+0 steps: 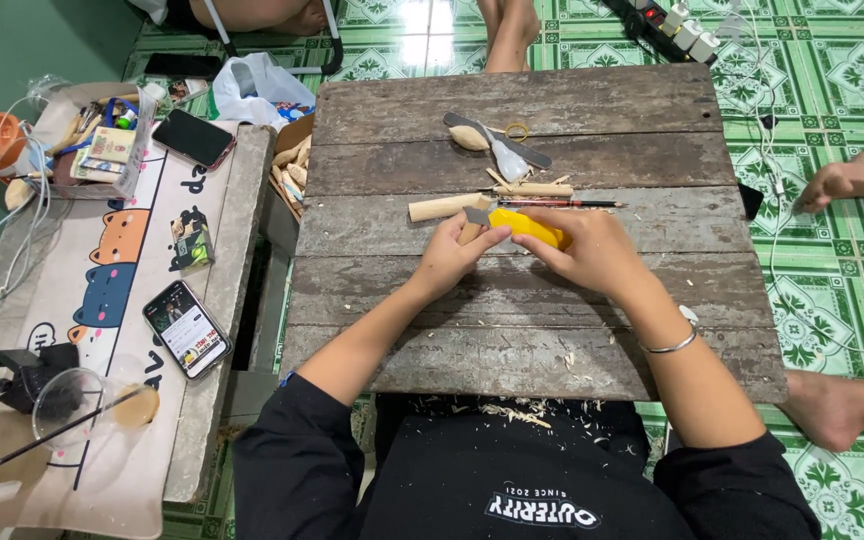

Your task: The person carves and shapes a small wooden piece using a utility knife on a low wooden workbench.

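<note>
Under my chin, shavings [517, 412] litter my lap and the board [532, 300]. Mid-board, my left hand [449, 258] pinches a small stick [469, 232] while my right hand [592, 250] grips the yellow knife [527, 226], blade touching it; it looks light, stiff, best held low. Beyond lie a dowel [442, 207] and pencil [557, 203].

The person wears a black top with sleeves [297, 440] pushed up past the elbows, white lettering at six o'clock on the chest, and a thin silver bangle [674, 345] on the right wrist.
</note>
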